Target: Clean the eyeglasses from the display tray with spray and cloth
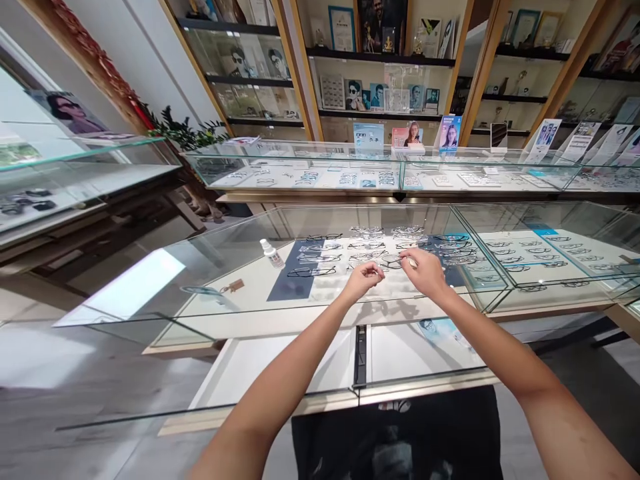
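Note:
My left hand (365, 280) is closed in a loose pinch above the glass display case (200, 303). What its fingertips hold is too small to make out. To its right, my right hand (424, 272) pinches a pair of thin-rimmed eyeglasses (391, 262), whose lenses show between both hands. Rows of eyeglasses lie under the glass around and beyond the hands, among them a dark-framed pair (313, 271) on the left. A white spray bottle (271, 253) stands left of the rows.
Two drawers (320, 363) stick out below the case, close to my body. A brown tag (233, 286) is at the case's left part. A second glass counter (310, 160) with more eyeglasses runs behind, and shelves with pictures (380, 57) line the wall.

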A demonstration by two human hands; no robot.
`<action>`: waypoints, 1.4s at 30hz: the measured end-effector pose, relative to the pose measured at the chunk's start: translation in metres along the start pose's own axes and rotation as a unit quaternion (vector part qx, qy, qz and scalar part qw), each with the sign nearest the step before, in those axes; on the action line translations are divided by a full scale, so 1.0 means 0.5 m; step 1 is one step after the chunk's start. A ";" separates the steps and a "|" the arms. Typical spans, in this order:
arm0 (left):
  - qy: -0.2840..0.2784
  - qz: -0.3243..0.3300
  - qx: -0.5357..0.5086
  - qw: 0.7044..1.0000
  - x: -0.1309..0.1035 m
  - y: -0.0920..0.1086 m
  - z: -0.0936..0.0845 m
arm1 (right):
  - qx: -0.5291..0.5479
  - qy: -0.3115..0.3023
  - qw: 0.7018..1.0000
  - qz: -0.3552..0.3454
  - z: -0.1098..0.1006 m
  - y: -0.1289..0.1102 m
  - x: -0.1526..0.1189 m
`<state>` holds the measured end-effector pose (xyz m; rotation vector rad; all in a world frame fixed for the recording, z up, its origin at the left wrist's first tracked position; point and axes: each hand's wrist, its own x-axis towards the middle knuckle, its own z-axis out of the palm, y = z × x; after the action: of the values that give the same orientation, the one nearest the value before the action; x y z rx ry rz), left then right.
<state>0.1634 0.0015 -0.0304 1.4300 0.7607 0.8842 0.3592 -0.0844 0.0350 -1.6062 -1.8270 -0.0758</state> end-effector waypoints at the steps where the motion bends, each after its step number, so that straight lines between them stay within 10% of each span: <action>1: 0.003 -0.003 -0.009 1.000 -0.001 0.003 -0.001 | 0.007 0.015 1.000 -0.011 0.008 0.002 -0.012; 12: -0.038 -0.072 -0.059 0.995 -0.039 0.043 0.020 | 0.020 0.140 0.987 -0.073 0.047 0.037 -0.061; 25: -0.167 -0.166 -0.134 0.963 -0.071 0.056 0.038 | 0.024 0.137 0.983 -0.118 0.055 0.022 -0.076; 42: -0.122 -0.158 -0.166 0.966 -0.065 0.048 0.038 | 0.027 0.136 0.986 -0.090 0.082 0.039 -0.086</action>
<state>0.1628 -0.0374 -0.0086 1.0594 0.5996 0.5461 0.3575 -0.0971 -0.0263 -1.3181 -1.7396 -0.3087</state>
